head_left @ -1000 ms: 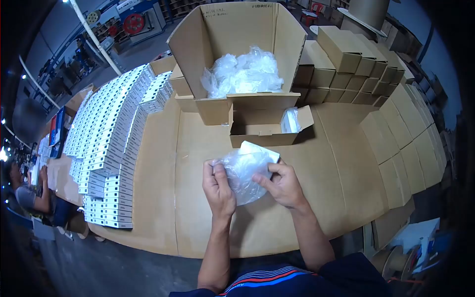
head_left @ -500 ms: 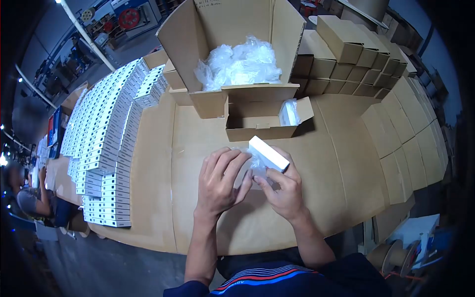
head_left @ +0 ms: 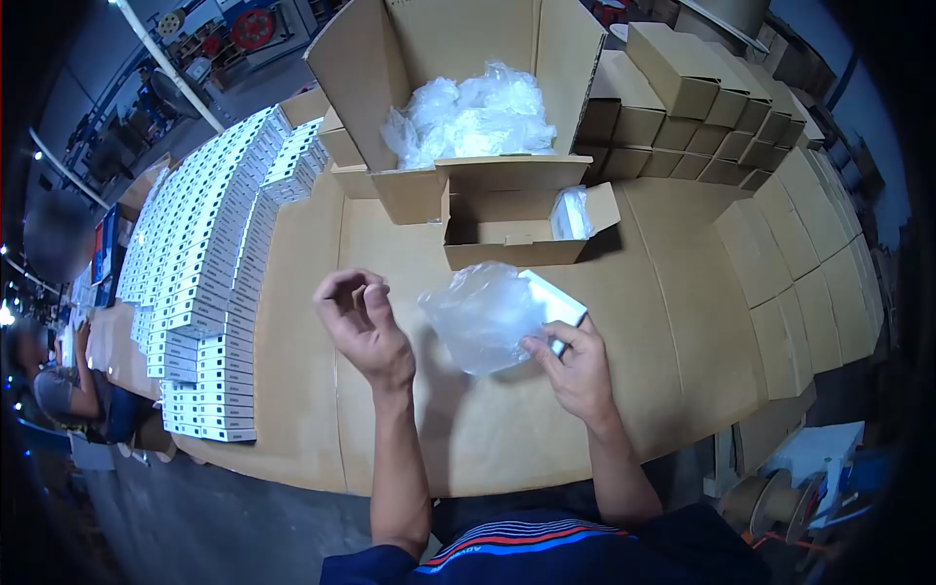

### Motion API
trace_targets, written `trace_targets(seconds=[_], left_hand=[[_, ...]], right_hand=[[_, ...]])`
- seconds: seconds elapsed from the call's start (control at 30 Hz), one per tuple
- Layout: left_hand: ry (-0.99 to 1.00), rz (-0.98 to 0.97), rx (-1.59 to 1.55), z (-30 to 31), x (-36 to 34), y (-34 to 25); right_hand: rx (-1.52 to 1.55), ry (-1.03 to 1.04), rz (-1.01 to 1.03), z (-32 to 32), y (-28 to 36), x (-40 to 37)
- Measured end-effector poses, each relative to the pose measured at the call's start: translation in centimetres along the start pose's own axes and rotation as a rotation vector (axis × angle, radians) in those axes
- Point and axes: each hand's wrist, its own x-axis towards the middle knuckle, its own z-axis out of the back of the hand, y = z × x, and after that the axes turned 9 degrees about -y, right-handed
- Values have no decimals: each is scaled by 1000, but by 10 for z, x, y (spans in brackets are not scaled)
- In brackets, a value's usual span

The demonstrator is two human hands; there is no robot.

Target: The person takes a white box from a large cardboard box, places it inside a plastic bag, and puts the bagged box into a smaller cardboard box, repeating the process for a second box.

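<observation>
Plastic bag (head_left: 478, 322): spread out between the hands.
Left hand (head_left: 366, 327): raised, fingers loosely curled around air (near the bag's left side).
Right hand (head_left: 577, 370): thumb and fingers clamped on box and bag.
White box (head_left: 554, 300): tilted, partly behind the bag.

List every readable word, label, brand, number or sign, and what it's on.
None reads clearly.
Stacked white boxes: dark print, too small to read.
Shirt: small lettering, too blurred to read.
Large carton: any marks at the picture's top edge are too faint and cut off.
Held box: no readable text.
</observation>
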Motion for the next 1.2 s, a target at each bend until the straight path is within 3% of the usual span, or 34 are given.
trace_targets(seconds=[0.1,0.2,0.27,0.4,0.5,0.63,0.77,0.9,1.0,1.1,1.17,1.2], left_hand=[[245,453,-321,25,-39,27],[362,438,-3,10,-72,-6],[351,596,67,14,-79,-6],[255,639,-180,31,-73,21],[369,529,-203,7,-58,-14],[617,726,-15,15,-57,-6],[596,611,-13,20,-64,-10],[699,563,88,32,-71,1],[730,512,127,30,-70,-6],[747,500,128,28,-70,-9],[743,543,127,27,-68,-15],[740,563,126,26,-68,-17]], right_hand=[[160,-82,12,-5,-9,2],[228,-81,-9,-11,-13,-1],[258,-84,-31,-13,-13,-2],[358,-111,-105,-12,-15,-8],[375,-104,-82,-14,-24,-12],[371,-62,-6,-15,-19,-15],[285,-87,-28,18,-4,6],[405,-221,306,34,12,38],[447,-161,461,39,18,51],[386,29,549,37,36,57],[427,124,480,33,39,56],[359,174,538,34,41,61]])
